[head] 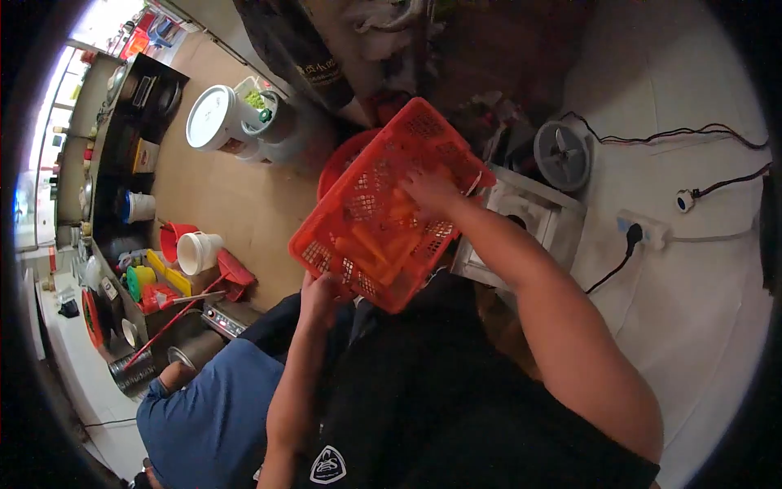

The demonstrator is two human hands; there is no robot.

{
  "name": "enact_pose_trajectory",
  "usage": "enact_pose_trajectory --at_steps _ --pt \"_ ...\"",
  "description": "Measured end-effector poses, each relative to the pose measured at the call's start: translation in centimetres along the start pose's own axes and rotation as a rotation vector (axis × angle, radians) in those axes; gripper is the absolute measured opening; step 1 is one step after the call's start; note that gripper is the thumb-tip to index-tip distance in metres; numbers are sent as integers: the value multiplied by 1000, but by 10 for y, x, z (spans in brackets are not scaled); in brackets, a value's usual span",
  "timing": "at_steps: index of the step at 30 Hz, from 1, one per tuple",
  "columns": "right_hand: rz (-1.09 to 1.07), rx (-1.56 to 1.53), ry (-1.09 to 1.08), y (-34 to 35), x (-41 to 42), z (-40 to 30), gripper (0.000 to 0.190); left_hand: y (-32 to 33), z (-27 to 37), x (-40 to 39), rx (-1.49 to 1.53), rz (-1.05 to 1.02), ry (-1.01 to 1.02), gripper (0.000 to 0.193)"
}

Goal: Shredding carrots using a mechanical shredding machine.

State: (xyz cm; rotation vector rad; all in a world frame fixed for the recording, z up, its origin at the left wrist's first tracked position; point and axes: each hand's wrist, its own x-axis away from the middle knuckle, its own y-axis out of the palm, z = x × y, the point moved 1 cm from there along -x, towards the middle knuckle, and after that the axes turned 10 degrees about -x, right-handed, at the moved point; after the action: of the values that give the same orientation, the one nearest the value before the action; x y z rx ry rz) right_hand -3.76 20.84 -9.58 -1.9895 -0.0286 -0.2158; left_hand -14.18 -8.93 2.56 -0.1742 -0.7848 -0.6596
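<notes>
A red perforated plastic basket (pixel 351 183) is held tilted in front of me, with several orange carrots (pixel 369 244) lying in its lower part. My left hand (pixel 322 294) grips the near left corner of its rim. Inside the basket, my right hand (pixel 431 191) reaches over the carrots at the right side. Its fingers are blurred, and whether they hold a carrot cannot be made out. Partly hidden behind the basket is a round red basin (pixel 335 164).
At right, a pale metal-framed stand (pixel 565 226) and a grey round lid (pixel 562 156) sit near a power strip (pixel 650 229) with cords. Lidded white buckets (pixel 211 116) stand ahead left. A person in a blue shirt (pixel 208 403) is close on my left, near a red dustpan (pixel 235 269).
</notes>
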Motion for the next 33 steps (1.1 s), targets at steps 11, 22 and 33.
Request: enact_pose_trajectory --at_steps 11,22,33 --pt "361 -333 150 19 -36 -25 35 -1 21 18 -2 51 -66 44" --pt "651 -751 215 -64 -8 -83 52 29 30 22 98 18 12 34" --pt "419 -634 1231 -56 260 39 70 -11 8 -3 -4 77 -32 28"
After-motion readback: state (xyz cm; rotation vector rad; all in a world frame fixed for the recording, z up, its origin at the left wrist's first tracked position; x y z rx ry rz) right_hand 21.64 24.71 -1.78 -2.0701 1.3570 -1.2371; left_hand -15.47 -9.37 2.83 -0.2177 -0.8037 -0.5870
